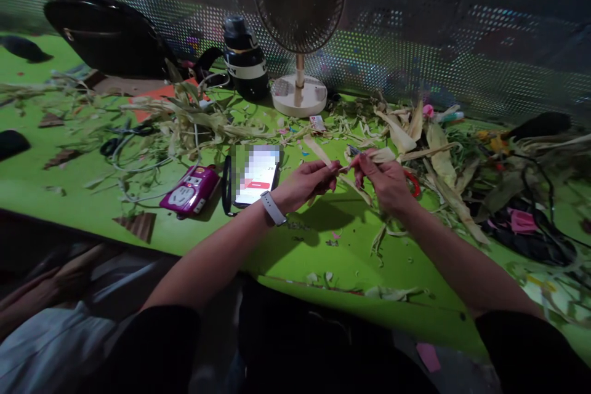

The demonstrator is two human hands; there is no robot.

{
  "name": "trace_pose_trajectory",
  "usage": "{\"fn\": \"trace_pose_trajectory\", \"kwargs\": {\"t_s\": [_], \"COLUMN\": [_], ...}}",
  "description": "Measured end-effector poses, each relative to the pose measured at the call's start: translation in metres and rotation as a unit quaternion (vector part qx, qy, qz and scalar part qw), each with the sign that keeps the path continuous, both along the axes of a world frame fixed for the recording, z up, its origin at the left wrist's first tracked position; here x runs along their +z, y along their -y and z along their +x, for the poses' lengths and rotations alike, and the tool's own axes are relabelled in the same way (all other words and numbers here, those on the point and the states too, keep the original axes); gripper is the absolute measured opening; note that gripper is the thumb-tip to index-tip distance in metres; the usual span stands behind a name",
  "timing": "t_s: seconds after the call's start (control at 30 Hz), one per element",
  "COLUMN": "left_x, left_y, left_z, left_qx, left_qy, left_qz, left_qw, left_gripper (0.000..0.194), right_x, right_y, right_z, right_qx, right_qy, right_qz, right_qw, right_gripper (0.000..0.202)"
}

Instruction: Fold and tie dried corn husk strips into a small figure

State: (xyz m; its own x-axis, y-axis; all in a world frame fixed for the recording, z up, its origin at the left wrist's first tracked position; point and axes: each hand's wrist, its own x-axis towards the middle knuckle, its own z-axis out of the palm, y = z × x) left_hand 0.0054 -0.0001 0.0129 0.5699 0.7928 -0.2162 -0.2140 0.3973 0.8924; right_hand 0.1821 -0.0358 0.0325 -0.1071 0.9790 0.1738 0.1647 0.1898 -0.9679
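My left hand (308, 183), with a pale watch band (273, 208) at the wrist, pinches a pale husk strip (317, 149) that sticks up from its fingers. Just right of it, my right hand (382, 181) is closed on another dry husk piece (382, 155). The fingertips of both hands nearly meet over the green table, where a thin piece runs between them. A dark-tipped object (353, 151) shows behind my right hand, and a red ring-shaped handle (412, 184) lies partly hidden beside it.
A lit phone (257, 176) and a purple power socket (190, 191) lie left on the green table (323, 246). Behind stand a white-based fan (300, 96), a black bottle (245, 61) and a black bag (108, 34). Husks (443, 157) pile at right. Another person's arm (55, 286) is lower left.
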Motion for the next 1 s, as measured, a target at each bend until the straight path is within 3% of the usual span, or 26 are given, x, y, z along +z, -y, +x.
{"fn": "trace_pose_trajectory", "kwargs": {"t_s": [0.1, 0.23, 0.5, 0.6, 0.67, 0.73, 0.87, 1.0], "left_x": [0.000, 0.000, -0.005, -0.002, -0.001, -0.002, -0.004, -0.004], "left_y": [0.000, 0.000, -0.005, -0.010, -0.011, -0.010, -0.004, -0.002], "left_z": [-0.001, 0.000, 0.000, -0.004, -0.006, -0.006, -0.005, -0.004], "left_qx": [-0.024, 0.006, 0.088, 0.029, -0.021, -0.058, -0.071, -0.018], "left_qy": [0.033, 0.016, 0.004, 0.068, 0.132, 0.159, 0.150, 0.093], "left_qz": [0.001, 0.060, 0.051, -0.019, -0.062, -0.087, -0.085, -0.023], "left_qw": [0.999, 0.998, 0.995, 0.997, 0.989, 0.982, 0.982, 0.995], "left_gripper": [0.030, 0.026, 0.020, 0.019, 0.019, 0.020, 0.031, 0.034], "right_x": [0.005, 0.005, 0.000, 0.007, 0.011, 0.012, 0.006, 0.004], "right_y": [-0.006, -0.009, -0.005, -0.004, -0.005, -0.005, -0.004, -0.001], "right_z": [0.006, 0.011, 0.003, 0.008, 0.012, 0.013, 0.007, 0.000], "right_qx": [-0.009, 0.095, 0.159, 0.102, 0.003, -0.039, 0.069, 0.068], "right_qy": [0.053, 0.161, 0.198, 0.189, 0.197, 0.222, 0.251, 0.264], "right_qz": [-0.032, -0.123, -0.049, -0.033, 0.049, 0.110, 0.032, 0.061], "right_qw": [0.998, 0.975, 0.966, 0.976, 0.979, 0.968, 0.965, 0.960], "right_gripper": [0.043, 0.046, 0.031, 0.029, 0.024, 0.019, 0.026, 0.023]}}
